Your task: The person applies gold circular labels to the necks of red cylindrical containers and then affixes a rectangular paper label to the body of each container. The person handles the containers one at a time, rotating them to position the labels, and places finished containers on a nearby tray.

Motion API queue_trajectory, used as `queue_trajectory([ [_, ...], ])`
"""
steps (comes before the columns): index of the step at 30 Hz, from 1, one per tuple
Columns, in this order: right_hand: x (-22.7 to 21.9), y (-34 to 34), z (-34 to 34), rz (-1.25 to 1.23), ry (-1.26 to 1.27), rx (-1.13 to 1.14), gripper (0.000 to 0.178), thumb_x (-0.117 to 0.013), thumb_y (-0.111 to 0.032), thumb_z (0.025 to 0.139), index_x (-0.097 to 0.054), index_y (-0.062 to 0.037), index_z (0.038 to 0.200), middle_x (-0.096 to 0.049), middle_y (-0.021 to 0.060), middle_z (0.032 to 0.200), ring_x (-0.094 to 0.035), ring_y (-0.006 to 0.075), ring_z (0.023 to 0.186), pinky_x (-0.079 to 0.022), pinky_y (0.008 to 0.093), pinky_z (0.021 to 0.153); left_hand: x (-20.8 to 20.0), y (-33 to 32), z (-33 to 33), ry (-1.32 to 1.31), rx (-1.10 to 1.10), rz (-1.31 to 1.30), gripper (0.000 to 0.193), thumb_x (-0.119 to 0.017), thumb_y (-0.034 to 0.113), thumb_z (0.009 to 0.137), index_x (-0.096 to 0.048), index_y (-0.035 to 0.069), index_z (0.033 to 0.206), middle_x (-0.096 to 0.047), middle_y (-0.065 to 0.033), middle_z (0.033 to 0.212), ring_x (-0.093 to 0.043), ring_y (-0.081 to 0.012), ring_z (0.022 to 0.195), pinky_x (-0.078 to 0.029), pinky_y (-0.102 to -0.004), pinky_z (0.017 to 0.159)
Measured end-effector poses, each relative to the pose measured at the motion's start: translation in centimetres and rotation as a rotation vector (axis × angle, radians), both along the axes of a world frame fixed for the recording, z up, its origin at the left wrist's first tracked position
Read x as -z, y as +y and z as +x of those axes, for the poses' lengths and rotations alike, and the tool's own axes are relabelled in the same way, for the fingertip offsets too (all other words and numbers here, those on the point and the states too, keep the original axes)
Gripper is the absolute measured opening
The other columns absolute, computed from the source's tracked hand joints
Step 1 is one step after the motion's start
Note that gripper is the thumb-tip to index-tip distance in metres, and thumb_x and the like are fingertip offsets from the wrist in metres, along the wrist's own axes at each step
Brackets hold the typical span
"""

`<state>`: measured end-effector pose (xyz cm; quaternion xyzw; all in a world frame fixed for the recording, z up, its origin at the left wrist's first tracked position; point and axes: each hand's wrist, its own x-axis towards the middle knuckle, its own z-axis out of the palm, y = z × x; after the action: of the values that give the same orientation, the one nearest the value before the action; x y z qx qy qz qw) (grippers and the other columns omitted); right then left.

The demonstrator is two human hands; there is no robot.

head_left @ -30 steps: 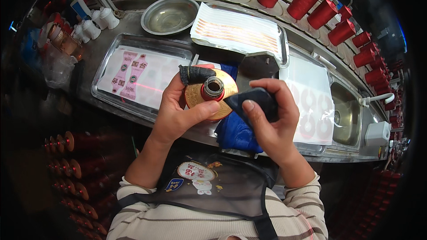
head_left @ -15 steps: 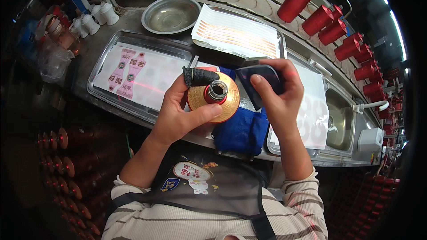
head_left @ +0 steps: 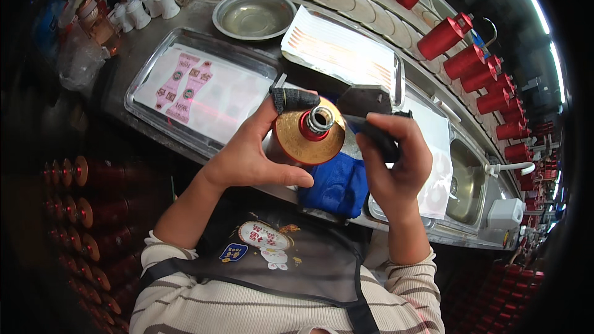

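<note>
My left hand is wrapped round the upper part of a bottle whose gold disc-shaped shoulder and open metal-ringed mouth face up. A dark knitted cover sits on one finger, which lies over the shoulder's far edge; the thumb sticks out beside the near edge. Just right of the bottle, my right hand is closed on a dark flat piece, seen nearly edge-on, its kind unclear. A folded blue cloth lies below the bottle.
Left stands a metal tray with pink-printed labels. Behind are a metal bowl and a tray of orange-striped strips. A dark plate stands close beyond my right hand. Red bottles line the conveyor; a sink is right.
My left thumb has lifted off the gold shoulder. The dark flat piece in my right hand has turned from face-on to nearly edge-on and sits lower. The whole view has shifted slightly.
</note>
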<state>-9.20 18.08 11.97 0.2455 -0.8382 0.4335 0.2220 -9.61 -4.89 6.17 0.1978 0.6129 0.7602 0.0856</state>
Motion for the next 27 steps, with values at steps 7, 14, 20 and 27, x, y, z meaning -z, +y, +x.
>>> queue_trajectory([
  [7, -0.6, -3.0, 3.2, 0.143, 0.159, -0.182, 0.04, -0.071, 0.012, 0.057, -0.075, -0.0027, 0.095, -0.064, 0.0104, 0.082, -0.061, 0.0294, 0.073, -0.05, 0.037, 0.067, 0.8, 3.0, 0.8, 0.291, -0.419, -0.241, 0.079, -0.091, 0.015, 0.064, -0.054, 0.008, 0.133, -0.058, -0.015, 0.132, -0.058, -0.0346, 0.121, -0.046, -0.0422, 0.103],
  [14, -1.9, -1.2, 0.0, 0.123, 0.121, -0.161, 0.034, -0.076, 0.013, 0.063, -0.074, -0.0044, 0.092, -0.066, 0.0091, 0.082, -0.063, 0.0282, 0.078, -0.051, 0.0356, 0.07, 0.2, 3.4, 0.2, 0.325, -0.501, -0.277, 0.079, -0.092, 0.022, 0.063, -0.055, 0.008, 0.131, -0.059, -0.0159, 0.126, -0.055, -0.0364, 0.119, -0.046, -0.0448, 0.102],
  [20, -1.3, -2.4, 0.1, 0.12, 0.059, -0.26, 0.035, -0.071, 0.014, 0.062, -0.074, -0.0048, 0.091, -0.068, 0.0099, 0.086, -0.065, 0.0284, 0.081, -0.052, 0.0364, 0.073, 1.1, 4.7, 0.1, 0.402, -0.662, -0.35, 0.079, -0.092, 0.024, 0.062, -0.055, 0.005, 0.129, -0.056, -0.0179, 0.126, -0.054, -0.0383, 0.117, -0.044, -0.0468, 0.101],
  [27, -0.1, -2.3, 0.5, 0.066, 0.088, -0.093, 0.043, -0.069, 0.018, 0.062, -0.073, -0.0037, 0.1, -0.067, 0.0109, 0.087, -0.065, 0.0286, 0.08, -0.053, 0.0367, 0.072, 1.3, 5.6, 0.3, 0.453, -0.763, -0.366, 0.075, -0.089, 0.029, 0.065, -0.055, 0.005, 0.127, -0.052, -0.0183, 0.122, -0.053, -0.0401, 0.115, -0.045, -0.0488, 0.097],
])
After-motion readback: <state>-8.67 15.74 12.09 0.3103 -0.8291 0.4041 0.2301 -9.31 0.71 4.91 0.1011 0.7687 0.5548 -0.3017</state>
